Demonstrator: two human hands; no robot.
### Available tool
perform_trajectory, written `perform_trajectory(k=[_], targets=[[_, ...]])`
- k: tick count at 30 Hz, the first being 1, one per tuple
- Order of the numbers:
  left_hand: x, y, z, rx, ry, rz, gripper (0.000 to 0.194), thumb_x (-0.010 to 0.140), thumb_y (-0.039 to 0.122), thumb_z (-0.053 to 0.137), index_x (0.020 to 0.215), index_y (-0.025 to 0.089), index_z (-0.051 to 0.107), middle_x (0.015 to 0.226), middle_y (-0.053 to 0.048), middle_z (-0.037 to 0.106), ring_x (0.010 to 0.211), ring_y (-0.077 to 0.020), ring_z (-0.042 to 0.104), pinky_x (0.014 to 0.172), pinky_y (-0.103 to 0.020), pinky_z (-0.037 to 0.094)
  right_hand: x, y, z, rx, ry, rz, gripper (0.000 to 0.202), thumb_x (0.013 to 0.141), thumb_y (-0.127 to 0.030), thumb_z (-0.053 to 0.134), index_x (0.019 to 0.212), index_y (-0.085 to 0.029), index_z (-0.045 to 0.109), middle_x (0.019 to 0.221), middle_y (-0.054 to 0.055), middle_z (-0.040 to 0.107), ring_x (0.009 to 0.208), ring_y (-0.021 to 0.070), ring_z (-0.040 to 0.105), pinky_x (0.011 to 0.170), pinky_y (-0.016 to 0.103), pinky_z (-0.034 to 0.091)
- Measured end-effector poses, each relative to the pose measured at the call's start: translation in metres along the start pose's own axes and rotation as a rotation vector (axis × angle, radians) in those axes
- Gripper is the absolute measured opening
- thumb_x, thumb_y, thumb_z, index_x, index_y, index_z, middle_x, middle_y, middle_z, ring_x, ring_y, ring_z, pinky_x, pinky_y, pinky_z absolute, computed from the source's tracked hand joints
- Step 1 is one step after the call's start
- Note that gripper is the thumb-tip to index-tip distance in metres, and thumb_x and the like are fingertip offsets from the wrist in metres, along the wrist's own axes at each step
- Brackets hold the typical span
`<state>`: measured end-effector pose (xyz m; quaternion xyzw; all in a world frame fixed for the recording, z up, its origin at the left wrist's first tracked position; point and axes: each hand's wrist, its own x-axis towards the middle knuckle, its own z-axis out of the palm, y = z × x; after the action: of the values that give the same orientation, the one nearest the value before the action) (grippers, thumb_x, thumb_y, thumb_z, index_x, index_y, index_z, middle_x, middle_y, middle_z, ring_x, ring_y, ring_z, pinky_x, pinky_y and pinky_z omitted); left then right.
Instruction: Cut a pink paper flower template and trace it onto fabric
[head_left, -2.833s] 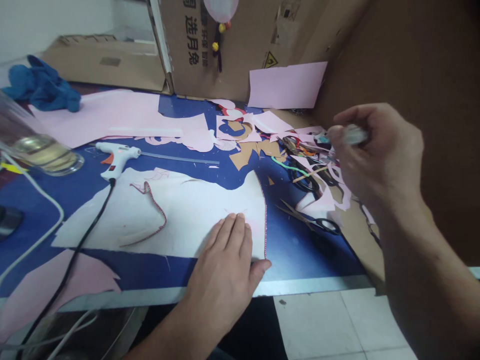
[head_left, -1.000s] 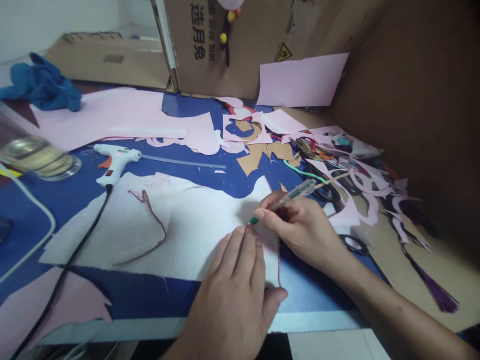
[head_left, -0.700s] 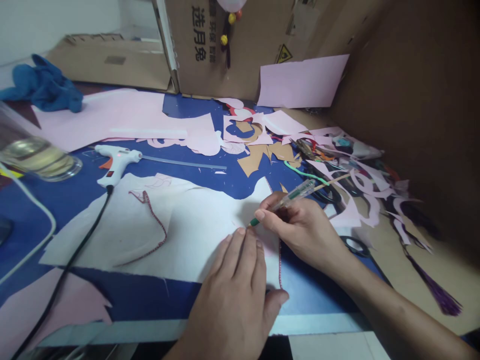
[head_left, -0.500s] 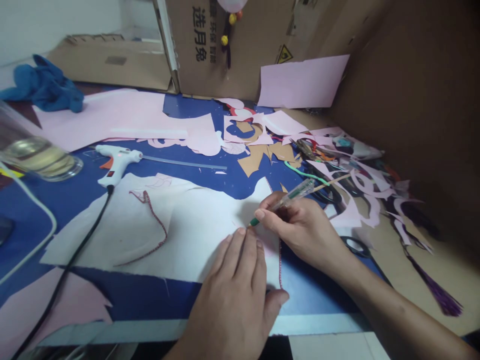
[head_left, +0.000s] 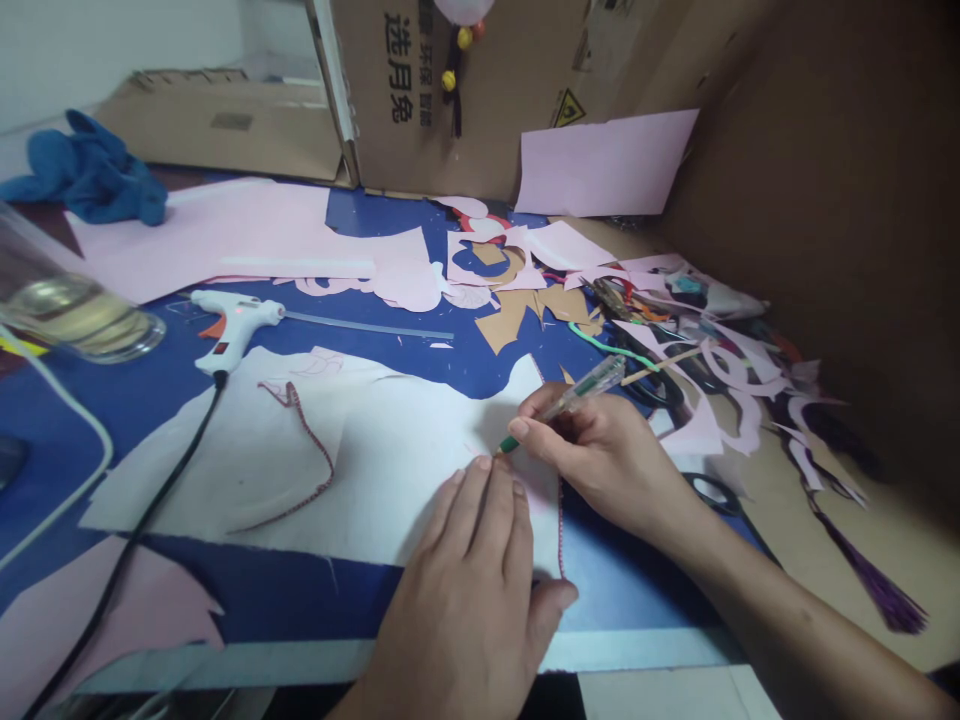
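My left hand [head_left: 469, 570] lies flat, fingers stretched out, on a white sheet of cloth [head_left: 405, 440] with red stitching along its right edge. In my right hand [head_left: 600, 450] is a clear-barrelled pen [head_left: 581, 392] with a green grip, held tilted. Its tip meets the sheet just beyond my left fingertips; any mark right under it is hidden. A curved line of red stitching [head_left: 319, 450] runs over the sheet's left part, and faint pink lines show near its top edge.
A white glue gun [head_left: 236, 325] lies behind the sheet, its black cord [head_left: 172, 470] crossing the sheet's left end. A glass of yellowish liquid [head_left: 86, 315] stands at left. Pink paper scraps [head_left: 697, 420], black-handled scissors [head_left: 712, 492] and a purple tassel [head_left: 881, 585] lie at right. Cardboard walls [head_left: 487, 100] stand behind.
The pen's upper end has shifted very slightly. Both hands and the sheet otherwise stay in place.
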<state>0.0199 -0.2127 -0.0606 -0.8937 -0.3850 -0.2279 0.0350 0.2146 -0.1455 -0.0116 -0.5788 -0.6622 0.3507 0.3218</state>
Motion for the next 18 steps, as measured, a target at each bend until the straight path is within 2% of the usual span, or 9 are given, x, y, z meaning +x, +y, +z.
perform_trajectory(k=[18], targets=[[-0.0005,-0.0005,0.0021,-0.01,0.005,0.0,0.063,0.117,0.051,0.039,0.142,0.002,0.069,0.154,-0.024,0.068,0.143,-0.0358,0.066,0.12,-0.05,0.057,0.0036,0.0056,-0.0048,-0.044,0.014,-0.04,0.034,0.103,-0.042,0.067,0.078,-0.02,0.073,0.09,0.005,0.076,0.074,0.0178,0.065,0.065,0.032,0.045]])
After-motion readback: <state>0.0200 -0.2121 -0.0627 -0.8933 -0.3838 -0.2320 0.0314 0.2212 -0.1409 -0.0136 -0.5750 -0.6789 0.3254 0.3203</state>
